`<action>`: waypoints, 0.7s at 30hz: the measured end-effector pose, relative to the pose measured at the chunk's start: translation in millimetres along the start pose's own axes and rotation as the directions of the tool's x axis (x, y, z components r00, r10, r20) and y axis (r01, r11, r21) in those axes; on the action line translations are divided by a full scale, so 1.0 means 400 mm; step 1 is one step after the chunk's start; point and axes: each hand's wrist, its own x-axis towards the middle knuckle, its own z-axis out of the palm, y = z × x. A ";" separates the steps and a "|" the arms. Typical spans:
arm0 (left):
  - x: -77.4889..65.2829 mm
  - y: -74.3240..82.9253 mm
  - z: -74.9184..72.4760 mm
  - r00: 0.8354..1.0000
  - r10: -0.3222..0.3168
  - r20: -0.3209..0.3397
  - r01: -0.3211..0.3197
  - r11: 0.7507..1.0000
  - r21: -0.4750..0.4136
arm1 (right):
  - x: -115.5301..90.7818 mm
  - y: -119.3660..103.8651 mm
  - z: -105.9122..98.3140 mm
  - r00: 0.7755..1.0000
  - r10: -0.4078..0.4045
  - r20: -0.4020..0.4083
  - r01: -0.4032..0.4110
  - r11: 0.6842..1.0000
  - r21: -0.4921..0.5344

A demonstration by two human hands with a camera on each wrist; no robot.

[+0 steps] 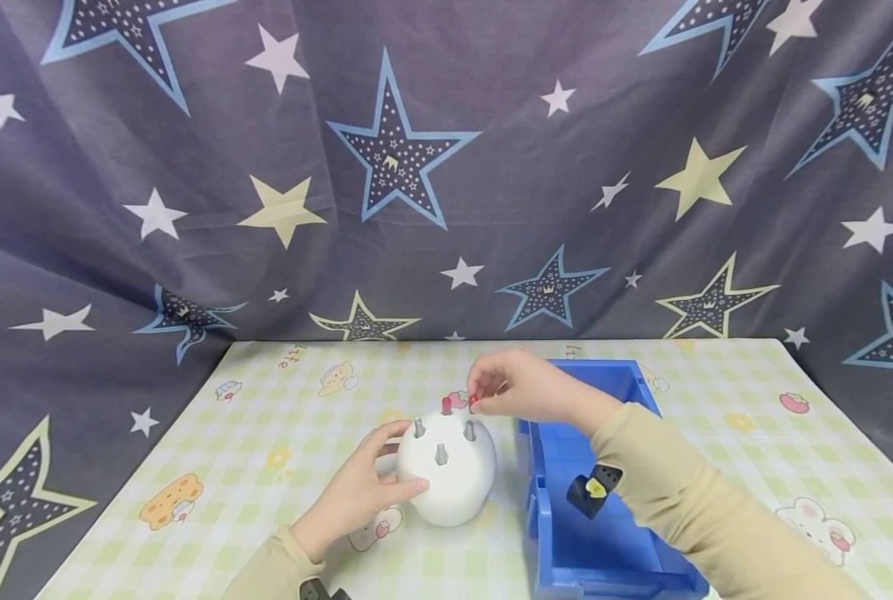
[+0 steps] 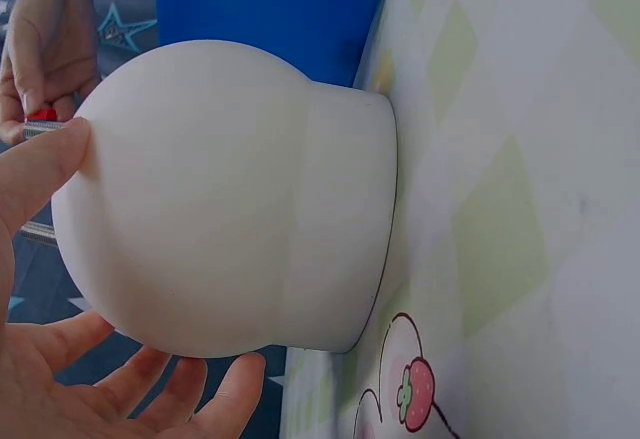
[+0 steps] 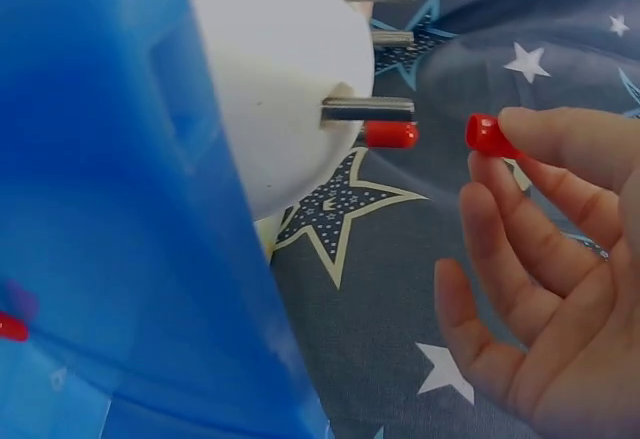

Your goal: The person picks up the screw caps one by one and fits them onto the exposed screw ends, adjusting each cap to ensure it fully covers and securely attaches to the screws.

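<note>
A white rounded body (image 1: pixel 454 492) with a narrower base stands on the table, several metal pegs (image 1: pixel 441 455) rising from its top. The far peg wears a red cap (image 1: pixel 446 406); the other pegs in sight are bare metal. My left hand (image 1: pixel 371 487) holds the body from its left side, thumb by the top and fingers spread round the curve. Between thumb and forefinger, my right hand (image 1: pixel 517 385) pinches a second red cap (image 3: pixel 488 135). In the right wrist view, its hollow end faces the pegs, a short gap away from a bare one.
To the right of the white body stands a blue bin (image 1: pixel 540 517), under my right forearm. A small red piece (image 3: pixel 12 327) lies in it. The checked tablecloth (image 1: pixel 746 450) has cartoon prints. Behind the table hangs a dark star-patterned curtain (image 1: pixel 521 183).
</note>
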 end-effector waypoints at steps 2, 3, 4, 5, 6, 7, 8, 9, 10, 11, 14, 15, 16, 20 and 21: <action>0.000 0.001 0.000 1.000 0.001 0.000 -0.001 1.000 0.003 | 0.002 -0.005 0.000 1.000 -0.009 0.013 0.010 0.998 -0.055; 0.000 0.001 0.000 1.000 0.001 -0.001 -0.001 1.000 0.003 | 0.002 -0.006 0.000 1.000 -0.017 0.019 0.019 0.996 -0.082; 0.000 0.001 0.000 1.000 0.003 -0.002 -0.003 1.000 0.003 | 0.003 -0.008 0.001 0.999 -0.027 0.025 0.029 0.994 -0.108; 0.000 0.001 0.000 1.000 0.004 -0.001 -0.004 1.000 0.002 | 0.004 -0.008 0.002 0.999 -0.037 0.029 0.040 0.991 -0.131; 0.000 0.001 0.000 1.000 0.006 -0.001 -0.006 1.000 0.000 | 0.005 -0.009 0.002 0.999 -0.041 0.031 0.046 0.987 -0.152; 0.000 0.001 0.000 1.000 0.006 -0.002 -0.006 1.000 0.001 | 0.006 -0.010 0.002 0.998 -0.046 0.033 0.051 0.985 -0.167; 0.000 0.000 0.000 1.000 0.007 -0.004 -0.007 1.000 0.001 | 0.006 -0.010 0.002 0.998 -0.049 0.033 0.054 0.982 -0.180; 0.000 0.000 0.000 1.000 0.007 -0.004 -0.007 1.000 0.002 | 0.006 -0.011 0.003 0.998 -0.051 0.034 0.056 0.981 -0.187; 0.001 0.000 0.000 1.000 0.006 -0.003 -0.006 1.000 0.003 | 0.007 -0.011 0.003 0.998 -0.051 0.034 0.056 0.980 -0.192; 0.001 -0.001 0.000 1.000 0.006 -0.003 -0.006 1.000 0.002 | 0.007 -0.011 0.003 0.998 -0.051 0.036 0.057 0.979 -0.194; 0.001 -0.002 -0.001 1.000 0.006 -0.001 -0.006 1.000 0.002 | 0.008 -0.013 0.005 0.998 -0.055 0.039 0.062 0.977 -0.205; 0.001 -0.002 -0.001 1.000 0.006 -0.001 -0.006 1.000 0.001 | 0.008 -0.013 0.006 0.998 -0.056 0.040 0.063 0.976 -0.209; 0.001 -0.002 -0.001 1.000 0.007 -0.002 -0.007 1.000 0.001 | 0.008 -0.013 0.007 0.998 -0.057 0.040 0.065 0.975 -0.213; -0.001 -0.004 0.000 1.000 0.007 -0.008 -0.007 1.000 0.004 | 0.008 -0.013 0.014 0.997 -0.058 0.044 0.066 0.974 -0.218; -0.002 -0.005 0.000 1.000 0.004 -0.011 -0.004 1.000 0.005 | 0.008 -0.014 0.015 0.997 -0.057 0.047 0.065 0.975 -0.214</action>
